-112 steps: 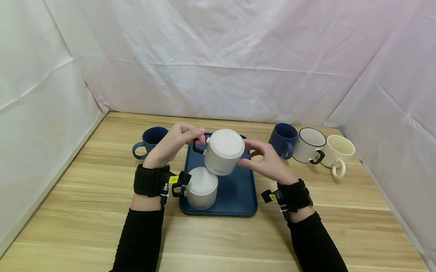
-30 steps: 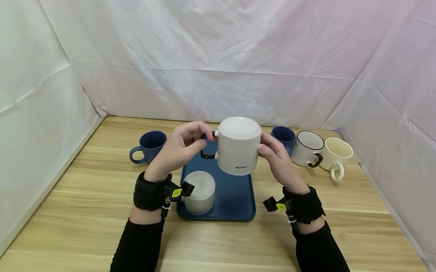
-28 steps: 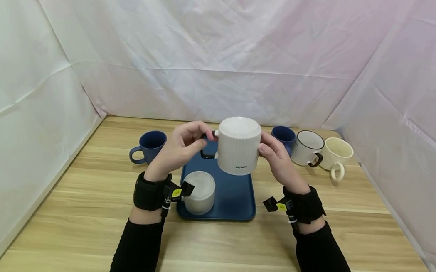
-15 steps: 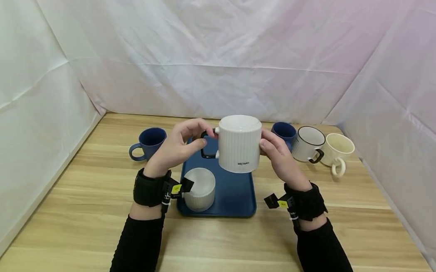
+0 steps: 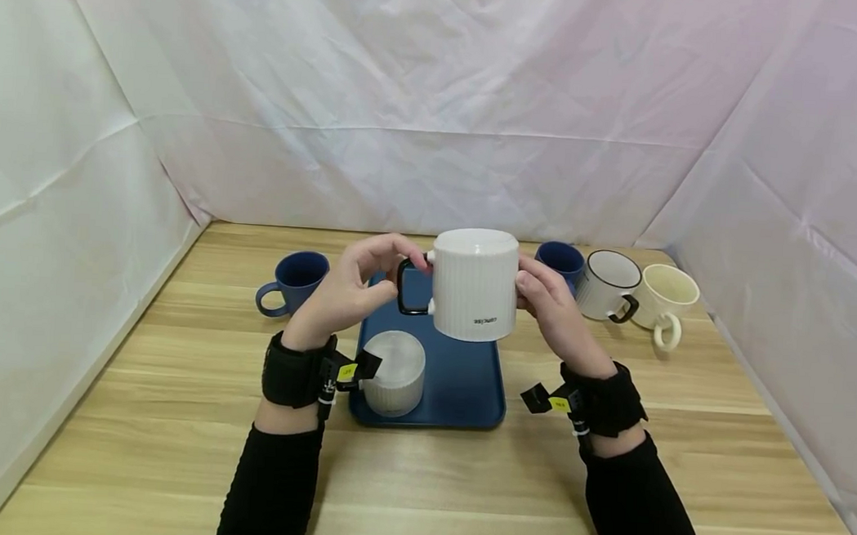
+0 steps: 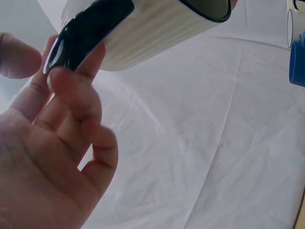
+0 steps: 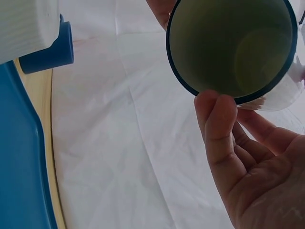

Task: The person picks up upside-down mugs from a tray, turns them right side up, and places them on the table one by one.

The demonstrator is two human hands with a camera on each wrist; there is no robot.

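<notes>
— White sheeting on three sides, pale wood table (image 5: 415, 479) underneath. Where's the grip?

— Both hands hold the ribbed white mug (image 5: 474, 287) upside down in the air, above the far end of the blue tray (image 5: 465, 384). The left hand (image 5: 342, 295) pinches its black handle (image 5: 408, 287) between thumb and fingers; the right hand (image 5: 551, 312) has fingers curled against the opposite wall, thumb by the dark rim.

— How to set it down well?

— I'd keep it level and lower it straight, rim flat, beside the other inverted mug (image 5: 393, 372) without knocking it. Glazed ceramic probably slips, so the handle pinch should stay firm.

— And around them?

— Smooth tray with a raised lip; a blue mug (image 5: 291, 279) to the left; to the right another blue mug (image 5: 561, 263), a black-rimmed white mug (image 5: 608, 282) and a cream mug (image 5: 665, 302), seemingly touching, though that's hard to confirm.
</notes>
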